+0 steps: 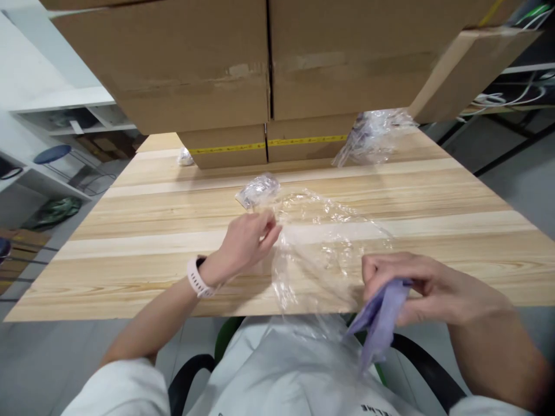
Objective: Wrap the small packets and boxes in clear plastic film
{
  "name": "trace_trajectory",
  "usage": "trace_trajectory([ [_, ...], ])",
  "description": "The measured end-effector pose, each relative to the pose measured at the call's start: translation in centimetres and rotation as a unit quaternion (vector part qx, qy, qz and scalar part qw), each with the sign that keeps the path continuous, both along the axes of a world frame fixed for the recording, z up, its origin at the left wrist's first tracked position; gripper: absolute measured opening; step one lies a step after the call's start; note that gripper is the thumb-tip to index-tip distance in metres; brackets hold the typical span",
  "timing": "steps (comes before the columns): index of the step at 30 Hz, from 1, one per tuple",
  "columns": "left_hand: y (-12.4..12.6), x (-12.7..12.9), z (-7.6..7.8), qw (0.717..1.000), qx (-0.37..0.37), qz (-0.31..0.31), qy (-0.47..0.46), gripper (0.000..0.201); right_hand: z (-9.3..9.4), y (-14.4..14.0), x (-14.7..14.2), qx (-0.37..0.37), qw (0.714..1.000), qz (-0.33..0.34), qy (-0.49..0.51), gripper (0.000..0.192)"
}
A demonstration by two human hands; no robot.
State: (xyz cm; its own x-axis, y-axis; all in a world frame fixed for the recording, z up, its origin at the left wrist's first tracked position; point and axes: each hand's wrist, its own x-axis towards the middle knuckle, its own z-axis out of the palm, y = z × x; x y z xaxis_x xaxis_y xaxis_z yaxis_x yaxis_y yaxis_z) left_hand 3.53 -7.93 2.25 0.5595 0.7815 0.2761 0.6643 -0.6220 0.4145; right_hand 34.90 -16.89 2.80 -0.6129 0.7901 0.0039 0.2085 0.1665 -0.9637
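Note:
A large clear plastic bag (321, 248) lies spread at the front of the table, its near part hanging over the edge toward my lap. My left hand (249, 240), with a pale watch band on the wrist, has its fingers curled closed on the bag's left edge. Folded purple cloth-like material (381, 320) hangs from my right hand (416, 286), whose fingers are closed around it beside the bag's right side. Just beyond my left hand rests a small crumpled clear packet (259, 190) with something greyish-purple inside.
Cardboard boxes (173, 69) are stacked along the back of the wooden table (130, 248). A heap of clear plastic bags (375, 138) sits at the back right, and a small plastic piece (185, 156) at the back left. A blue stool (52, 153) stands on the floor at left.

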Motion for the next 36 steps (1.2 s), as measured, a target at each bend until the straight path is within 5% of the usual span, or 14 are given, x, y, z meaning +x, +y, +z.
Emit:
trace_trajectory([
  [3,0.7,4.1,4.1,0.989,0.042,-0.017,-0.140,0.019,-0.2,-0.6,-0.3,0.040,0.995,0.041,-0.087,0.022],
  [7,-1.3,8.2,6.8,0.963,0.004,-0.105,-0.249,0.021,-2.8,0.1,-1.4,-0.035,0.979,-0.194,-0.055,0.039],
  [11,-3.6,9.7,4.1,0.953,-0.136,-0.167,-0.212,0.022,-5.1,1.7,-1.5,-0.117,0.896,-0.405,0.138,0.053],
  [14,-4.3,10.1,1.5,0.947,-0.210,-0.193,-0.148,0.021,-5.6,2.6,-1.4,-0.153,0.845,-0.456,0.234,0.045],
  [17,-4.1,10.1,0.7,0.963,-0.114,-0.199,-0.142,0.026,-5.2,3.0,-1.7,-0.196,0.833,-0.435,0.281,0.033],
  [21,-2.4,10.3,1.5,0.965,0.078,-0.088,-0.234,0.033,-4.2,2.5,-2.2,-0.203,0.822,-0.425,0.320,0.039],
  [24,-0.8,11.3,1.1,0.940,-0.075,-0.105,-0.315,0.076,-4.2,1.9,-2.4,-0.206,0.824,-0.429,0.309,0.043],
  [27,-0.2,12.9,-0.6,0.841,-0.323,-0.189,-0.391,0.083,-4.8,1.5,-2.5,-0.191,0.817,-0.463,0.287,0.038],
  [30,-0.3,14.6,-2.2,0.753,-0.432,-0.192,-0.458,0.080,-5.3,1.3,-2.2,-0.126,0.798,-0.517,0.284,0.035],
  [33,0.1,16.3,-2.9,0.738,-0.438,-0.186,-0.477,0.082,-5.3,1.1,-1.6,-0.114,0.795,-0.530,0.273,0.039],
  [36,1.0,17.4,-2.7,0.772,-0.416,-0.182,-0.445,0.086,-5.0,1.6,-0.3,-0.132,0.786,-0.552,0.247,0.044],
])
